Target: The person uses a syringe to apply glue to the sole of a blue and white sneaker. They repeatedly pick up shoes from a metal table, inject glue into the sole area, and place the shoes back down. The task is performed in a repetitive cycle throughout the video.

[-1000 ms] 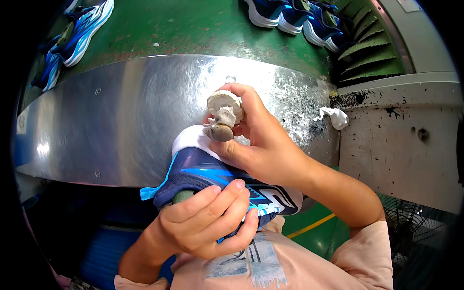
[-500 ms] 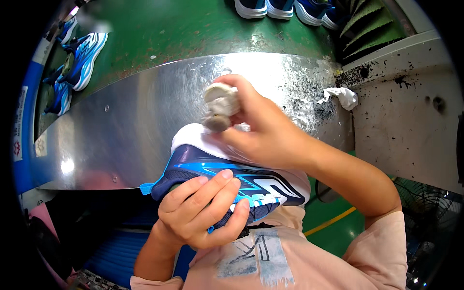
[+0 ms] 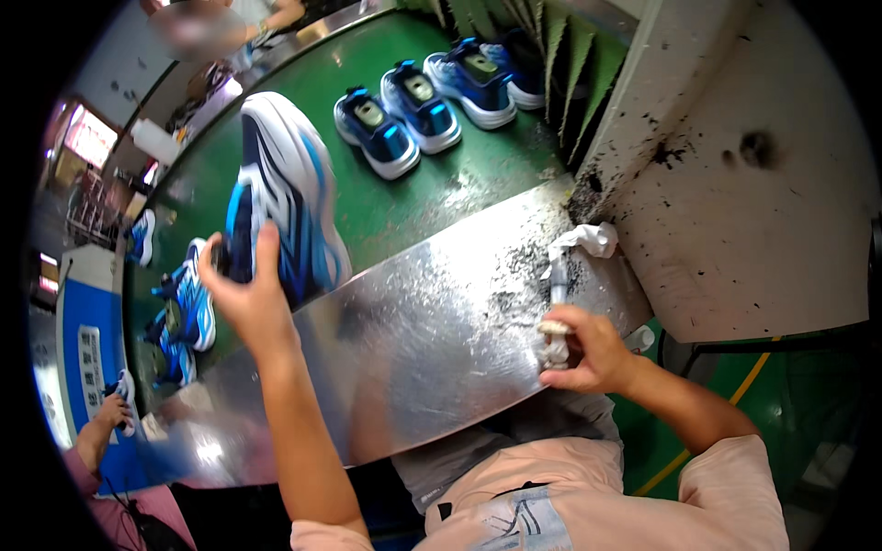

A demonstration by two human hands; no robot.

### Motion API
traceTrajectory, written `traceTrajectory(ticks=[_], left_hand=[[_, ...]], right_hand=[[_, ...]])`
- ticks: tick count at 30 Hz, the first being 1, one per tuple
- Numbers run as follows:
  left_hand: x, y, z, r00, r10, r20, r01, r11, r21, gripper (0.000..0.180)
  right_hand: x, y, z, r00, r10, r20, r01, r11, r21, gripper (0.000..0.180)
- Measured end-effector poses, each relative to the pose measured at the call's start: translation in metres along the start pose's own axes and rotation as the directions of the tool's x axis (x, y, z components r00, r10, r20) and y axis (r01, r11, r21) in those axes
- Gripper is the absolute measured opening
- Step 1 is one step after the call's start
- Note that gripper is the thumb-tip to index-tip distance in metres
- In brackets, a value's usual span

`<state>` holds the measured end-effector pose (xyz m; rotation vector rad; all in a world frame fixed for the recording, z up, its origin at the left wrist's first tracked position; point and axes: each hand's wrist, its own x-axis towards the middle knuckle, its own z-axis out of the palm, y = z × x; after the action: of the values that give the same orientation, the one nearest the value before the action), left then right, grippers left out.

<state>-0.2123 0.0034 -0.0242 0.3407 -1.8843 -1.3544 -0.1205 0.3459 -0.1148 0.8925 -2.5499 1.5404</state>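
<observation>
Apparently, lifting is in hand: over the right part of the steel ledge (image 3: 413, 367), the right hand (image 3: 595, 354) clasps a pale, lumpy tool (image 3: 554, 344); well apart, the left hand (image 3: 248, 303) grips a blue-and-white shoe (image 3: 303, 197) aloft at the ledge's far edge. The next move likely calls for steady hold. The shoe has left the ledge's near edge.

The metal ledge (image 3: 413, 367) offers passage; a beige panel (image 3: 735, 220) blocks rightward.

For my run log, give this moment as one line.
left hand: holding blue sneaker | right hand: holding whitish object | nearby: metal ledge
</observation>
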Motion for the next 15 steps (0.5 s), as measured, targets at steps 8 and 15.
traceTrajectory(ticks=[8,15], left_hand=[[0.116,-0.052,0.131,0.959,-0.185,0.213,-0.055,0.619,0.784,0.081],[0.105,-0.077,0.063,0.818,-0.369,0.441,0.367,0.926,0.093,0.063]], right_hand=[[0.012,-0.003,0.003,0.984,-0.175,-0.017,0.170,0.974,-0.151,0.061],[0.009,-0.001,0.001,0.980,-0.199,-0.003,0.197,0.971,-0.135,0.065]])
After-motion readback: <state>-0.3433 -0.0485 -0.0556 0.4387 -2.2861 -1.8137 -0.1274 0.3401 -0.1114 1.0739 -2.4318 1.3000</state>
